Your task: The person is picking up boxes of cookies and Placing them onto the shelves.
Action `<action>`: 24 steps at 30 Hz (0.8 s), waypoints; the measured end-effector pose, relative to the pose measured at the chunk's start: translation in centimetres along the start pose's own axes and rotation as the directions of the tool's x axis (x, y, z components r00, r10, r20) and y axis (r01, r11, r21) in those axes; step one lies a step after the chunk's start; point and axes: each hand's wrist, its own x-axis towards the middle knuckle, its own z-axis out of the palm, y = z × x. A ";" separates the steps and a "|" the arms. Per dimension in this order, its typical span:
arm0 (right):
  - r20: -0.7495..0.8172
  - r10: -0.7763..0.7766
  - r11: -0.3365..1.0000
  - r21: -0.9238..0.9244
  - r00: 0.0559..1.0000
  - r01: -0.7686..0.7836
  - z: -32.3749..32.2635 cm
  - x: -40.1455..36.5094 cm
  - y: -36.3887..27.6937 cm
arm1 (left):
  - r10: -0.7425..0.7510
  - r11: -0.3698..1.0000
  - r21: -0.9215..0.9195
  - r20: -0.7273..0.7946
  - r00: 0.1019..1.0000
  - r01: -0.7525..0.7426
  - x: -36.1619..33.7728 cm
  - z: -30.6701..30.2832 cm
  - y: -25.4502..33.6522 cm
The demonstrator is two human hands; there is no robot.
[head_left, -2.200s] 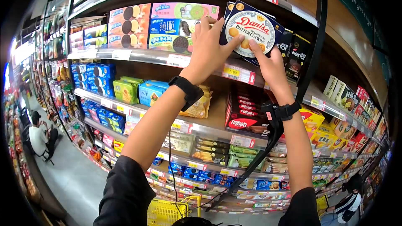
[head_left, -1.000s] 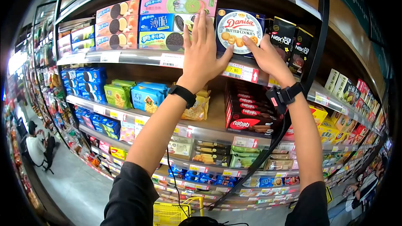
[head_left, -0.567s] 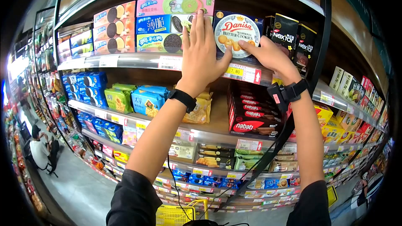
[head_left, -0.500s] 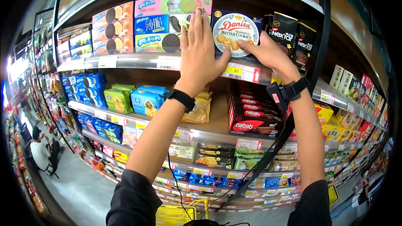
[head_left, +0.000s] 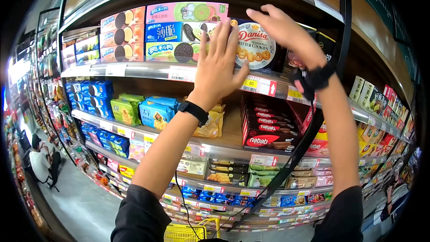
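Observation:
A dark blue box of Danisa butter cookies (head_left: 254,45) stands upright on the upper shelf, a round white label on its front. My left hand (head_left: 218,65) is open, fingers stretched upward over the right end of the stacked Oreo boxes (head_left: 172,32) and the left edge of the Danisa box. Raised in front of the Danisa box's upper right corner is my right hand (head_left: 289,29), open, fingers pointing left, holding nothing. It partly hides the black Nextar boxes (head_left: 324,42) behind it.
Nabati wafer boxes (head_left: 268,130) and blue biscuit packs (head_left: 156,113) fill the shelf below. A price rail (head_left: 179,72) runs along the shelf edge. A yellow basket (head_left: 186,233) is at the bottom. At the left, a person (head_left: 42,161) sits in the aisle.
My right hand has let go of the Danisa box's front and risen to its upper corner. The left hand has shifted slightly right, still flat against the boxes.

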 end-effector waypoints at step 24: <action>0.467 0.329 0.943 -0.212 0.821 -0.257 2.6 13.2 2.6 | 0.182 0.947 -0.275 0.021 0.983 -0.169 -1.8 0.9 -0.8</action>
